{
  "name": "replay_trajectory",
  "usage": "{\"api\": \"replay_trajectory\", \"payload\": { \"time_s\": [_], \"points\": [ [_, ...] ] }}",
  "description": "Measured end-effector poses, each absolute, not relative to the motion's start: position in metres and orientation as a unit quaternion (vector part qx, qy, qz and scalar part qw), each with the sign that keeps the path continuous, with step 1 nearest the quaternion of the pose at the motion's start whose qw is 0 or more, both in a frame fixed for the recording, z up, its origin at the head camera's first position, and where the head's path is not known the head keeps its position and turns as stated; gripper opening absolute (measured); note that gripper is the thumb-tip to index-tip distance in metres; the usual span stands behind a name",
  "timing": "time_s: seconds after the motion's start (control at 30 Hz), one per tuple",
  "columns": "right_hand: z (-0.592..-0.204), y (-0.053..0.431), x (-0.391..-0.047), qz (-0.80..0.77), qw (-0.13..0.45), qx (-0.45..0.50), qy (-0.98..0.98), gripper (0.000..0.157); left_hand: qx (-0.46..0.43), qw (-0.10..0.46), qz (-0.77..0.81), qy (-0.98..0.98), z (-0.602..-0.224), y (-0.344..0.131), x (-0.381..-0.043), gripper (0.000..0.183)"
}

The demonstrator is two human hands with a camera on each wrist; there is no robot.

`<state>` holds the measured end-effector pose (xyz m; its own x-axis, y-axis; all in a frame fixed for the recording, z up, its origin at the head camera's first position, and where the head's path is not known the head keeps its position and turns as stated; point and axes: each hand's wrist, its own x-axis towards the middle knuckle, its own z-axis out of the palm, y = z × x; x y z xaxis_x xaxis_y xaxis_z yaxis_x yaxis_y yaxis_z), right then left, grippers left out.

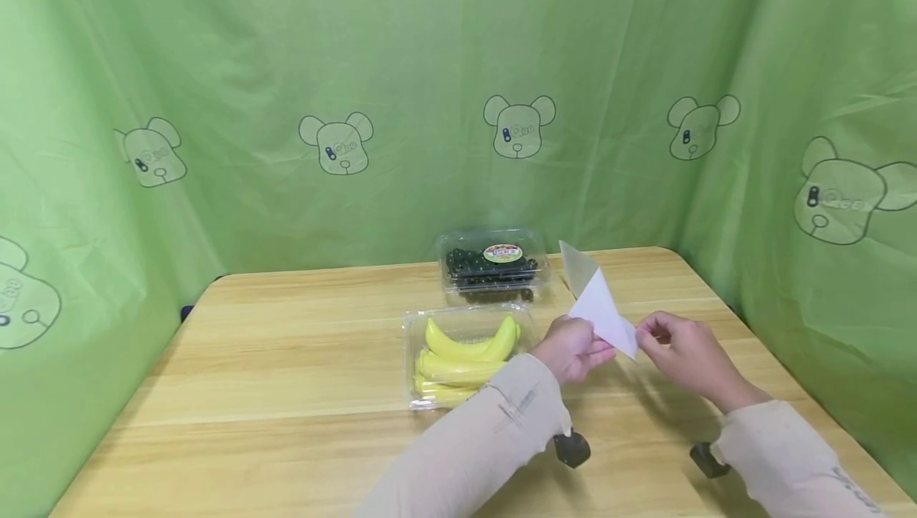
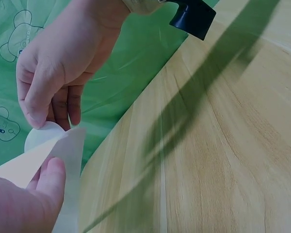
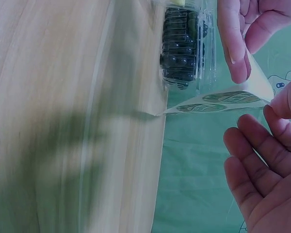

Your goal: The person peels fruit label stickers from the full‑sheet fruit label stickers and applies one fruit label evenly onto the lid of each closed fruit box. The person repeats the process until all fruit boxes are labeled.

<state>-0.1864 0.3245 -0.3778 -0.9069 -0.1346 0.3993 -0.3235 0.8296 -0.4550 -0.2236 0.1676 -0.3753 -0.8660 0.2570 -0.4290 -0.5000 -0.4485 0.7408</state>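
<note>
Both hands are at a folded sheet of stickers (image 1: pixel 600 307), white on its back, with oval printed labels on the face turned to the right wrist view. My left hand (image 1: pixel 575 348) grips the sheet near its bent part, thumb on the white side. At the sheet's near corner, my right hand (image 1: pixel 686 352) pinches the edge of a rounded white sticker (image 2: pixel 42 135) between thumb and index finger. That sticker stands partly away from the sheet. The right hand's other fingers (image 3: pixel 262 165) are loosely bent. How much of the sticker still clings is hidden.
A clear plastic box (image 1: pixel 410 359) of yellow bananas (image 1: pixel 458 367) lies left of the left hand, close to its wrist. Behind it is a lidded clear box (image 1: pixel 447 283) of dark round fruit with an oval label (image 1: pixel 503 253). Green curtains (image 1: pixel 430 104) surround the wooden table (image 1: pixel 301 343).
</note>
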Motion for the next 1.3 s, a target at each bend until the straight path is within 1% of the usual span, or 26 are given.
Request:
{"api": "replay_trajectory", "payload": {
  "time_s": [0.2,0.53,0.8,1.0,1.3],
  "points": [
    [-0.374,0.324,-0.184,0.262,0.184,0.117,-0.94,0.008,-0.116,0.229,0.859,0.443,-0.375,0.168,-0.222,0.036],
    [-0.365,0.323,-0.182,0.268,0.192,0.118,-0.937,0.008,-0.098,0.246,0.882,0.39,-0.374,0.171,-0.224,0.03],
    [-0.355,0.32,-0.179,0.261,0.246,0.128,-0.925,0.005,-0.067,0.262,0.891,0.364,-0.369,0.171,-0.226,0.032],
    [-0.351,0.315,-0.178,0.244,0.271,0.13,-0.922,0.005,-0.076,0.257,0.891,0.366,-0.368,0.171,-0.226,0.031],
    [-0.354,0.318,-0.177,0.249,0.261,0.124,-0.924,0.007,-0.101,0.236,0.881,0.398,-0.372,0.171,-0.225,0.03]
  ]
}}
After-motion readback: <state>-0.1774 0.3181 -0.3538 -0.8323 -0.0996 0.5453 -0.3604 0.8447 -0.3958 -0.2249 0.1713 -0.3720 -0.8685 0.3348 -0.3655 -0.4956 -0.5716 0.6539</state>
